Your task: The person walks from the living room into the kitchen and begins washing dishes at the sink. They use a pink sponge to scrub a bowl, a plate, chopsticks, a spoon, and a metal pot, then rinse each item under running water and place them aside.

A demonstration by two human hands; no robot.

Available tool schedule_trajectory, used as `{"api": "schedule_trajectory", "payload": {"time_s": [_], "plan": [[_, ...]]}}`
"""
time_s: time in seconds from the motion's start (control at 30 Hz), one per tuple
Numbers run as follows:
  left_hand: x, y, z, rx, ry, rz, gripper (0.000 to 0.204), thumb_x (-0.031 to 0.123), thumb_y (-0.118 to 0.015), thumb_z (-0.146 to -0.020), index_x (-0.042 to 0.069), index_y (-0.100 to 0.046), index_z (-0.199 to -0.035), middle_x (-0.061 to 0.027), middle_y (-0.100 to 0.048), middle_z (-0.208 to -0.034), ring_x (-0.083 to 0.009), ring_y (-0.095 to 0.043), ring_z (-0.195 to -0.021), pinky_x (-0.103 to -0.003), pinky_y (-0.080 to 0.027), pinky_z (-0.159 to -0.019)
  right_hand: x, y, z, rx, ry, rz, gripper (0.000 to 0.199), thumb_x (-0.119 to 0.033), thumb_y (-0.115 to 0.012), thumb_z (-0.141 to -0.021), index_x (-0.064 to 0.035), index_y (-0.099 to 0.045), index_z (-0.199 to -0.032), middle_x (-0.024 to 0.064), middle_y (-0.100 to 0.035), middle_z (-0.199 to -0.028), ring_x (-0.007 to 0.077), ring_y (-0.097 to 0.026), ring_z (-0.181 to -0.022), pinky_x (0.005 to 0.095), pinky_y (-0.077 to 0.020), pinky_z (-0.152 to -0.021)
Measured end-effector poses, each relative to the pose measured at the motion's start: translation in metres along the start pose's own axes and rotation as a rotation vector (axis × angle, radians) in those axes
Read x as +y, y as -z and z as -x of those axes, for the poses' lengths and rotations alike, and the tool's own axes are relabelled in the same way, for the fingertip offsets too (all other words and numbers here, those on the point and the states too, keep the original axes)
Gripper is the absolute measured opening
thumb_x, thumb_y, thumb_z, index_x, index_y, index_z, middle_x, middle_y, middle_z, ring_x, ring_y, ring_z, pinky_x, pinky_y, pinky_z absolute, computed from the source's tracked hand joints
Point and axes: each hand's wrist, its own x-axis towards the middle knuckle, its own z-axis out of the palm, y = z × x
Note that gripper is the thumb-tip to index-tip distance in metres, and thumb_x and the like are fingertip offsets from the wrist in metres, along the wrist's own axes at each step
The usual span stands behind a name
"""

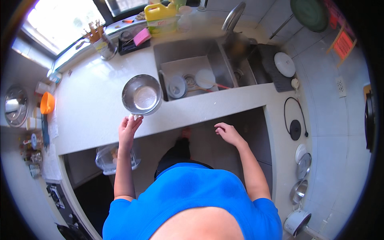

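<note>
A round stainless steel pot [142, 96] stands on the white countertop, left of the sink, its inside facing up. My left hand [130, 126] is closed at its near rim, the fingers around a small white piece [136, 117] there; whether this is a handle or a cloth I cannot tell. Over the counter's front edge, below the sink, hovers my right hand [227, 133], holding nothing, with its fingers loosely bent and partly apart. In the steel sink [192, 52] lie a pale bowl [177, 86], another white dish [205, 78] and a red-tipped stick [221, 85].
A curved tap [233, 18] rises behind the sink. Along the window stand a utensil holder [106, 50], a pink sponge [142, 37] and a yellow jug [161, 18]. An orange bowl [47, 103] sits far left. Pots and lids [304, 166] line the right counter; a plastic bag [106, 160] hangs below.
</note>
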Motion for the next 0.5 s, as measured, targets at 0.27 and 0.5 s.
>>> {"api": "schedule_trajectory", "payload": {"time_s": [0.27, 0.5], "plan": [[-0.046, -0.115, -0.129, -0.198, 0.150, -0.102, 0.021, 0.022, -0.046, -0.089, 0.002, -0.045, -0.084, -0.0120, -0.057, -0.090, -0.0172, -0.058, -0.088, -0.026, -0.047, -0.079, 0.002, 0.097, -0.101, 0.254, 0.013, -0.512, 0.023, -0.011, -0.042, -0.089, 0.0013, -0.051, -0.105, 0.0071, -0.060, -0.081, 0.0131, -0.058, -0.075, 0.0245, -0.0466, -0.068], [-0.095, -0.183, -0.173, -0.227, 0.288, -0.010, 0.017, 0.020, -0.043, -0.090, 0.004, -0.044, -0.086, -0.0125, -0.056, -0.095, -0.0206, -0.058, -0.091, -0.031, -0.045, -0.084, -0.020, 0.213, -0.259, 0.591, 0.050, -0.761, 0.026, -0.012, -0.041, -0.089, -0.0010, -0.048, -0.111, 0.0095, -0.056, -0.093, 0.0148, -0.058, -0.078, 0.0238, -0.0492, -0.064]]}}
